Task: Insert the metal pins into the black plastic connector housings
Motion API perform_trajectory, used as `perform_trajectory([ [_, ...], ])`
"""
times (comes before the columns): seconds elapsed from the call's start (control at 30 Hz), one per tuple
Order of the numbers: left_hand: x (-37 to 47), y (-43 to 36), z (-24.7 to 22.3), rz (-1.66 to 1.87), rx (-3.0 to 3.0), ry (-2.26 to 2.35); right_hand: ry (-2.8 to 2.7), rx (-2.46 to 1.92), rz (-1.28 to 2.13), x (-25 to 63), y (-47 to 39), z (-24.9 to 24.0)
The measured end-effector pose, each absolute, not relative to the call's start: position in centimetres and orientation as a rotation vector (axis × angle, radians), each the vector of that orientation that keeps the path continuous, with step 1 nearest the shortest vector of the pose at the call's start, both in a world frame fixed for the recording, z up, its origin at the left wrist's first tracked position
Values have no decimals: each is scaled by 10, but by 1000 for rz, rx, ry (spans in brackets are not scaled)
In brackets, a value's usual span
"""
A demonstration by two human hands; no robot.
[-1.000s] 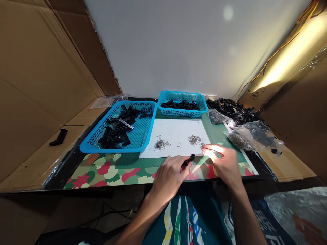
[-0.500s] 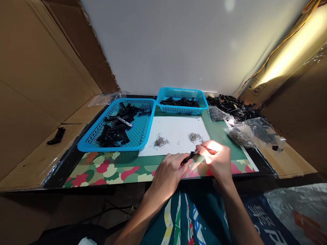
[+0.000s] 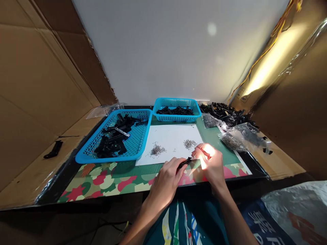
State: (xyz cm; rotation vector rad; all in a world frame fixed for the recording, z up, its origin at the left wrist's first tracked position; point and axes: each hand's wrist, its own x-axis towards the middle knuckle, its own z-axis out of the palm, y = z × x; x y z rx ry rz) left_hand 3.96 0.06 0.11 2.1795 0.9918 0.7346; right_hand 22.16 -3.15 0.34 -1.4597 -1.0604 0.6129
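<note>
My left hand [image 3: 167, 177] grips a small black part [image 3: 185, 163] between thumb and fingers above the front edge of the mat. Close by on the right, my right hand [image 3: 211, 163] pinches a thin metal tool [image 3: 202, 145], its fingertips beside the part's right end. Whatever lies at the tool's tip is too small to make out. Behind the hands, a white sheet [image 3: 171, 136] bears two piles of tiny metal pieces, a left pile [image 3: 157, 150] and a right pile [image 3: 189, 144].
A large blue basket [image 3: 146, 136] of black parts stands left, a smaller blue basket [image 3: 177, 118] behind the sheet. At right are a black parts heap [image 3: 230, 114] and plastic bags [image 3: 232, 141]. One black part [image 3: 54, 149] lies far left. Cardboard walls flank the table.
The whole view has shifted, with the table lower in the picture. Both hands stay close together around the black part, and the right fingers have moved slightly.
</note>
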Motion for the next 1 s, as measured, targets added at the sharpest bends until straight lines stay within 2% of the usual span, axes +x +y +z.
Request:
perform_trajectory([
  [0.07,38,2,3,810,2094,959,-1111,-1433,648,223,-31,4],
  [0.23,29,4,11,876,1918,890,-1186,-1284,1045,228,-26,-1],
  [0.4,25,12,20,926,1888,871,-1276,-1257,976,235,-18,12],
  [0.7,13,61,69,1019,2430,789,-1470,-1096,1064,235,39,71],
  [0.8,-1,84,86,847,2701,899,-1565,-1111,1044,249,59,89],
  [0.87,-16,105,94,685,2816,1171,-1586,-1202,877,268,74,100],
  [1.0,-55,149,98,49,2735,1674,-1581,-1429,658,306,110,106],
])
